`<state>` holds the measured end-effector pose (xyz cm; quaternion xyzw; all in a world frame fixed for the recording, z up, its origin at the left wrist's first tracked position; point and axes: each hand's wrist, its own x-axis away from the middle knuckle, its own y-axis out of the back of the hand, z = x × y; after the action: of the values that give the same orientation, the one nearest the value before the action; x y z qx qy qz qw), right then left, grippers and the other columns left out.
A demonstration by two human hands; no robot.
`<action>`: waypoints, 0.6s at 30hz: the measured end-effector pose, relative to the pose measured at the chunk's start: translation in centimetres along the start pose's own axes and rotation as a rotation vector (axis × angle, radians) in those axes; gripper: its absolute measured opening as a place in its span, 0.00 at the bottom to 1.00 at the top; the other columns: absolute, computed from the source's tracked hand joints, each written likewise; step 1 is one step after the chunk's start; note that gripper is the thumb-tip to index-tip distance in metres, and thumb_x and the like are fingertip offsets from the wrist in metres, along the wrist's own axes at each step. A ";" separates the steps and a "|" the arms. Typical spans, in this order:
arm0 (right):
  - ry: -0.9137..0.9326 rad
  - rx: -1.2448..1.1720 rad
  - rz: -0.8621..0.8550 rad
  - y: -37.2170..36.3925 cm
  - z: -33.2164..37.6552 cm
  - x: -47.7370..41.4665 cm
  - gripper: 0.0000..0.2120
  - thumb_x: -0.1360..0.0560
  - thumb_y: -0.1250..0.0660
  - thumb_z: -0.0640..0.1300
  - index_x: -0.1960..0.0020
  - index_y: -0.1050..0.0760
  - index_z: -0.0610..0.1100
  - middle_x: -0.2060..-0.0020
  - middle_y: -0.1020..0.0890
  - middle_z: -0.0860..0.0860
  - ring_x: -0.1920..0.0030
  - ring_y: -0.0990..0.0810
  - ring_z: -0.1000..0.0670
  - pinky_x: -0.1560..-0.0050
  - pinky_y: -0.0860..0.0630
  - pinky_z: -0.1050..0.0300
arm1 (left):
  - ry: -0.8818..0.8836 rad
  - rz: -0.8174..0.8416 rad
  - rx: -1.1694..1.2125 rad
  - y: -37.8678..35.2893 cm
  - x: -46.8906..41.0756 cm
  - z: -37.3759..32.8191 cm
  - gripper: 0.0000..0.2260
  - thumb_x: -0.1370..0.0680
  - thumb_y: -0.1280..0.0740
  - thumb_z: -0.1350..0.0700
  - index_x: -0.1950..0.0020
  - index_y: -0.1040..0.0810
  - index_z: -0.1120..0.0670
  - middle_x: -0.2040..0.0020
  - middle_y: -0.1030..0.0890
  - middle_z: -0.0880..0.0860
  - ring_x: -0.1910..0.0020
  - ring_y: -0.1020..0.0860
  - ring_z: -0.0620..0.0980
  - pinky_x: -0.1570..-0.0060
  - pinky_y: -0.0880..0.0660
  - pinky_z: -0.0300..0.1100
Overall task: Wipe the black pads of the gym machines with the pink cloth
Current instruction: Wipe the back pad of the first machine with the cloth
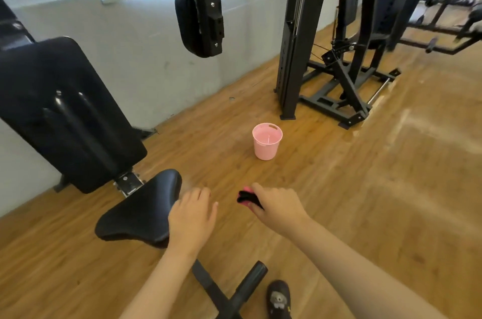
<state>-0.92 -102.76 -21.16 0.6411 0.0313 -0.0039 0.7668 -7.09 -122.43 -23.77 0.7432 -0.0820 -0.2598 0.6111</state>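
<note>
A person's right hand (276, 204) clutches the bunched pink cloth (246, 196) above the wooden floor (365, 188), just right of the black seat pad (138, 212). The left hand (193, 217), fingers relaxed, overlaps the pad's right edge. A pink bucket (267, 145) stands beyond.

Two bare forearms with bare hands, and one dark shoe, seen from the wearer's own head.

Left forearm (157, 279) and right forearm (352, 261) uncovered along the whole visible length, ending in left hand (193, 217) and right hand (279, 205), also uncovered. Near the bottom edge, a single shoe (279, 288): dark brown to black, rounded toe, slight sheen, partly cut off by the frame. Fixed on top of the toe, a small grey fuzzy charm (278, 301) shaped like a little animal face, with a tiny yellow mark beside it.
</note>
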 end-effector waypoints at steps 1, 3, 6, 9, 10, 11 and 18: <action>0.043 0.009 -0.003 0.1 -1.3 -1.1 0.15 0.19 0.44 0.57 0.42 0.30 0.47 0.56 0.18 0.52 0.59 0.19 0.47 0.70 0.35 0.55 | 0.010 -0.012 -0.003 -0.6 -0.9 -0.7 0.08 0.27 0.29 0.50 0.53 0.21 0.52 0.60 0.22 0.47 0.62 0.22 0.47 0.68 0.34 0.39; 0.113 0.009 -0.016 0.5 -4.0 -3.7 0.14 0.20 0.42 0.55 0.41 0.29 0.47 0.56 0.18 0.52 0.59 0.19 0.46 0.69 0.35 0.55 | 0.045 -0.021 0.002 -1.7 -3.0 -1.9 0.08 0.27 0.29 0.50 0.52 0.21 0.53 0.60 0.22 0.47 0.62 0.22 0.47 0.67 0.32 0.40; 0.172 0.013 -0.050 1.6 -7.5 -7.4 0.13 0.22 0.39 0.54 0.44 0.27 0.46 0.58 0.17 0.52 0.61 0.18 0.45 0.72 0.39 0.56 | 0.108 -0.031 0.003 -2.4 -6.5 -3.6 0.09 0.26 0.30 0.49 0.50 0.21 0.53 0.58 0.20 0.47 0.60 0.21 0.48 0.67 0.30 0.41; 0.216 -0.012 -0.049 3.5 -9.7 -11.2 0.12 0.21 0.39 0.52 0.45 0.28 0.44 0.57 0.17 0.50 0.60 0.19 0.44 0.72 0.38 0.55 | 0.162 -0.059 -0.009 -1.8 -10.7 -5.1 0.10 0.25 0.30 0.49 0.48 0.21 0.52 0.58 0.19 0.47 0.60 0.20 0.48 0.66 0.28 0.42; 0.240 -0.022 -0.044 4.0 -10.2 -12.5 0.13 0.21 0.40 0.53 0.45 0.29 0.44 0.55 0.17 0.50 0.58 0.19 0.43 0.70 0.35 0.54 | 0.167 -0.072 -0.018 -1.6 -12.2 -5.3 0.10 0.26 0.30 0.49 0.48 0.22 0.53 0.58 0.19 0.47 0.60 0.20 0.49 0.66 0.27 0.43; 0.268 -0.026 -0.036 4.3 -10.6 -13.8 0.13 0.20 0.42 0.53 0.44 0.30 0.44 0.54 0.18 0.49 0.57 0.19 0.43 0.69 0.33 0.53 | 0.169 -0.086 -0.027 -1.3 -13.5 -5.5 0.11 0.26 0.30 0.49 0.48 0.22 0.53 0.59 0.19 0.48 0.61 0.20 0.49 0.67 0.27 0.43; 0.465 -0.008 0.037 6.3 -13.6 -23.2 0.16 0.19 0.44 0.55 0.39 0.32 0.45 0.49 0.19 0.49 0.53 0.19 0.43 0.66 0.34 0.53 | 0.286 -0.093 -0.112 -1.6 -20.1 -5.0 0.10 0.27 0.28 0.50 0.49 0.22 0.53 0.67 0.21 0.48 0.68 0.21 0.50 0.71 0.28 0.42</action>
<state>-24.38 -89.03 -16.12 0.6221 0.1954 0.1584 0.7414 -22.07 -108.84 -18.93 0.7402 0.0547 -0.1835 0.6445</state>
